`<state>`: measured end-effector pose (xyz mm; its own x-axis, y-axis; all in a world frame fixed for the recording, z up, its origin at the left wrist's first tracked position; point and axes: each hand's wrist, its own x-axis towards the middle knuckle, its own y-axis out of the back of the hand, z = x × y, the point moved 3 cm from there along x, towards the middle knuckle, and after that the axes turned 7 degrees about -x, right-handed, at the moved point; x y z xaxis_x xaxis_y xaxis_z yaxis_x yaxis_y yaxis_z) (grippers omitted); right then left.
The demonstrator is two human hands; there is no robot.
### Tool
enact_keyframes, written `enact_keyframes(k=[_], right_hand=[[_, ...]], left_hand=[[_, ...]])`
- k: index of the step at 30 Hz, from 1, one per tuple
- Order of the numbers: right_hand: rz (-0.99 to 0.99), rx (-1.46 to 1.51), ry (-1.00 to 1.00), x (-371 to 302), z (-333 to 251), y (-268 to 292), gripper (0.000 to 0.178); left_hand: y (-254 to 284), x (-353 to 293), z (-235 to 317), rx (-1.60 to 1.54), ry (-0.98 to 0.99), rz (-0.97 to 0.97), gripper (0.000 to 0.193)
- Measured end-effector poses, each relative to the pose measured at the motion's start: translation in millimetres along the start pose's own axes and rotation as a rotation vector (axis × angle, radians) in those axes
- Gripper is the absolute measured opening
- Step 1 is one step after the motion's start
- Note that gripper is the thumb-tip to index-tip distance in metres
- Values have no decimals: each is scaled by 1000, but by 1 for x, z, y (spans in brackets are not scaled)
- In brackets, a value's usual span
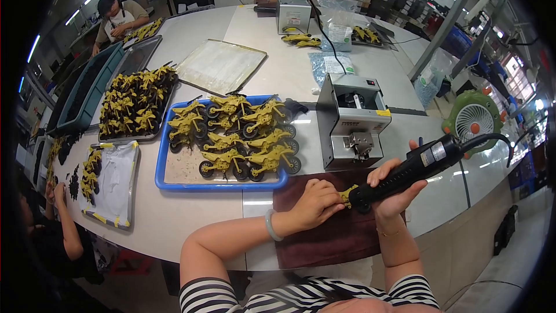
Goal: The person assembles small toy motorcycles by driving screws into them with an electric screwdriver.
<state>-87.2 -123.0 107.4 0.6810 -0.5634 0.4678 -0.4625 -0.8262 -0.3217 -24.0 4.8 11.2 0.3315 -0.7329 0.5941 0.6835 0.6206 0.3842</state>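
Note:
My left hand [316, 203] is closed around a yellow toy motorcycle [346, 196] over a dark red cloth [324, 244]; the fingers cover most of the toy. My right hand [396, 197] grips a black electric screwdriver [416, 169], held slanting, with its lower end at the motorcycle. The screwdriver's tip and the spot it meets are hidden. Left of my hands, a blue tray [223, 186] holds several yellow toy motorcycles [223, 162] with black wheels. A grey-and-black screw feeder [354, 127] stands just beyond my hands.
A black cord [492, 137] runs off the screwdriver's top. A green fan [472, 117] stands at the right. Further left are a full tray of motorcycles [136, 101], a flat empty tray [223, 65] and a white-lined tray [119, 179]. Other people sit around the table.

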Motion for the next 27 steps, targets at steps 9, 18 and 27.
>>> enact_keyframes(k=[9,18,27], right_hand=[[4,66,-21,-4,1,4,86],[1,43,3,-6,-8,3,85],[31,-11,203,25,-43,18,83]], left_hand=[[1,2,7,138,-77,-11,19],[-2,1,11,172,-139,-32,18],[-3,-1,14,103,-189,-105,20]])
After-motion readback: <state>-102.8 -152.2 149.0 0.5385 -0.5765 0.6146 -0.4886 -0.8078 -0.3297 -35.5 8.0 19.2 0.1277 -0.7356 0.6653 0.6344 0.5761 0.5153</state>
